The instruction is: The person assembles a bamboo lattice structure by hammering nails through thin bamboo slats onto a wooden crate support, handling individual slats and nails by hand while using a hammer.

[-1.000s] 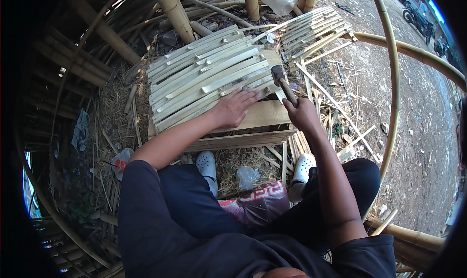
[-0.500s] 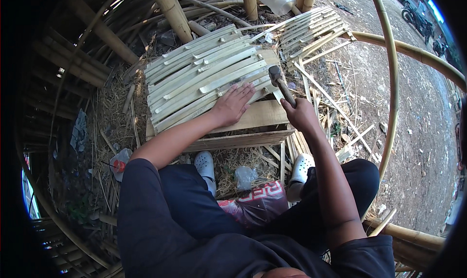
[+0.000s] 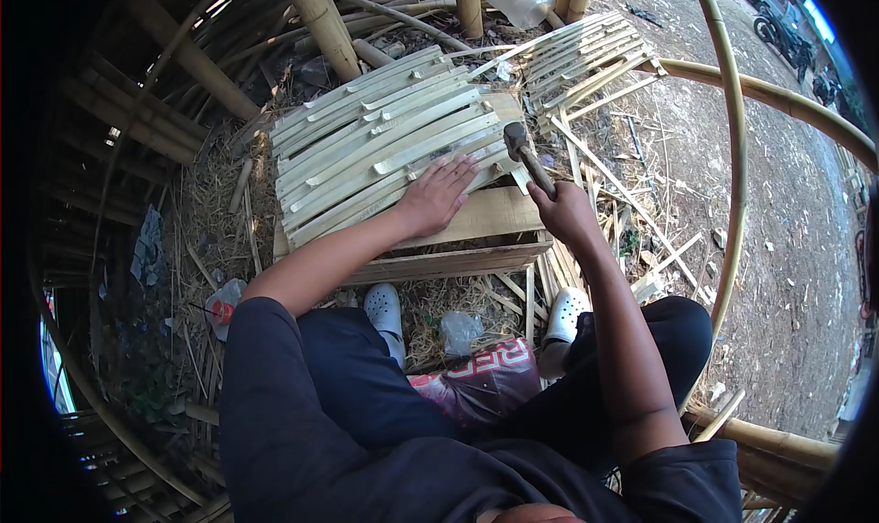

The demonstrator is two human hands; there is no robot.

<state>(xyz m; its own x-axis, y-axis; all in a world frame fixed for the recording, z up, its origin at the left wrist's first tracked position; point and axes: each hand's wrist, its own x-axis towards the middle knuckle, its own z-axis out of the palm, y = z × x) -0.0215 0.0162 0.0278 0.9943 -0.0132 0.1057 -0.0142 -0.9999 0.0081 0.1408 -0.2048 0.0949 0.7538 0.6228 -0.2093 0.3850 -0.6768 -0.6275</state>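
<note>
Head view, clock positions taken from its centre: between eight and nine o'clock I note a clear plastic bag point(image 3: 225, 298) with something red in it, on straw-littered ground. At eleven, a slatted panel point(image 3: 403, 139) of pale split strips lies over a low wooden box point(image 3: 504, 210), several strips showing curled tabs. Just off centre toward twelve, I find the left hand point(image 3: 436, 197) laid flat on the panel's near strips, fingers extended and gripping nothing. Past one o'clock, a hammer point(image 3: 529, 161) angles up and left, its head close by the panel's right end; I cannot tell whether they touch. Between two and three, the right hand point(image 3: 566, 214) has its fingers closed around the handle. Farther out at one, I record a second slatted panel point(image 3: 595, 56); near the rim at two, a parked motorcycle point(image 3: 786, 43).
</note>
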